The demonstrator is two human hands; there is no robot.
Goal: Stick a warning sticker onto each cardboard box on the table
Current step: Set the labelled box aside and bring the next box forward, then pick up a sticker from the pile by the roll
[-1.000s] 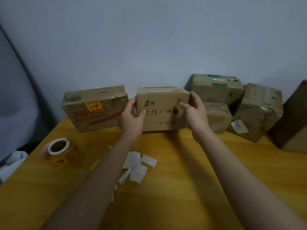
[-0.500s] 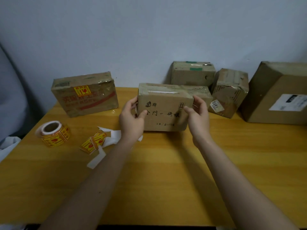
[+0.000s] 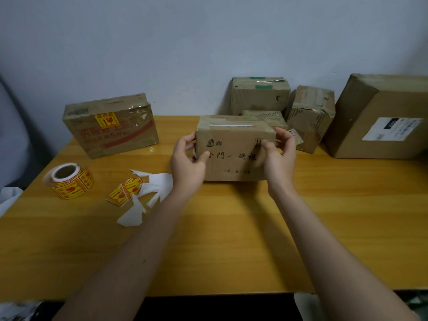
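Both hands grip a brown rectangular cardboard box with black printed characters (image 3: 234,154) standing mid-table: the left hand (image 3: 188,164) clasps its left end, the right hand (image 3: 279,156) its right end, thumbs pressed on the front.

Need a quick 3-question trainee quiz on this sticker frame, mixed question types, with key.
1. True or false: the box with black lettering is held by both the left hand and the right hand.
2. Which box already shows a yellow warning sticker: A) the red-printed box B) the large box with a white label?
3. The sticker roll lies on the person's ____ side.

Key: 1 true; 2 A; 3 left.
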